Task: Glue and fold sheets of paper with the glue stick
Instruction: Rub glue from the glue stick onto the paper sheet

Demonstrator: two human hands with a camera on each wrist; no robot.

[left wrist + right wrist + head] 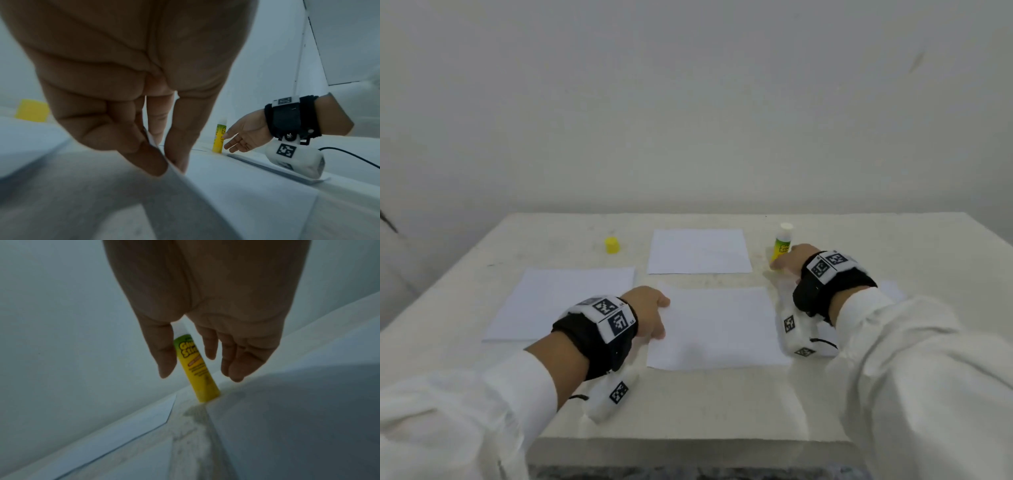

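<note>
While the left hand [645, 310] pinches the left edge of the near sheet [717, 329], the right hand [791, 262], fingers spread and loose, touches the upright glue stick [780, 245] beyond that sheet's right corner.

The right hand [789, 262] covers the lower half of the glue stick [781, 245] in the head view, fingers out of sight behind it. In the right wrist view the stick's top hides behind the palm, label smeared. Left wrist view: the yellow cap [31, 110] at the left edge is a blur.
</note>
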